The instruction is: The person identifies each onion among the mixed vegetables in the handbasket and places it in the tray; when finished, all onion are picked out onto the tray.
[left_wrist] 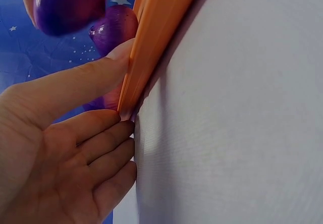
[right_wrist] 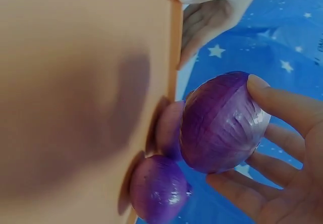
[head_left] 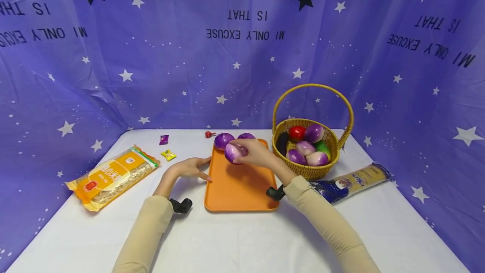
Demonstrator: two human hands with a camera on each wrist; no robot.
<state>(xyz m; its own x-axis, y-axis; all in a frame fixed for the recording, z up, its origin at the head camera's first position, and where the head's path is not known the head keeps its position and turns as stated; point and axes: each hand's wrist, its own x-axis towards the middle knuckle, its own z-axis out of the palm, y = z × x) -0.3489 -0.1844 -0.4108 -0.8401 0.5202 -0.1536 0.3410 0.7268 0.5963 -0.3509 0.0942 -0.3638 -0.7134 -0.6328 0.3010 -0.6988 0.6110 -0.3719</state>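
Observation:
My right hand (head_left: 257, 153) grips a purple onion (right_wrist: 224, 123) with pale streaks, thumb on one side and fingers on the other, above the far part of an orange tray (head_left: 242, 191). Two more purple onions sit at the tray's far end: one on the left (head_left: 223, 140), and one on the right (head_left: 246, 136) partly hidden behind my right hand. At the tray's left edge is my left hand (head_left: 191, 167). Its thumb (left_wrist: 81, 85) lies against the rim in the left wrist view, and its outstretched fingers (left_wrist: 108, 143) reach the tray's side.
Right of the tray stands a wicker basket (head_left: 278, 161) with a tall handle, holding several onions, a red tomato (head_left: 297, 132) and other vegetables. A blue and yellow packet (head_left: 356, 180) lies before it. On the left are an orange food bag (head_left: 113, 176), two wrapped candies (head_left: 168, 154) and a lollipop (head_left: 209, 134).

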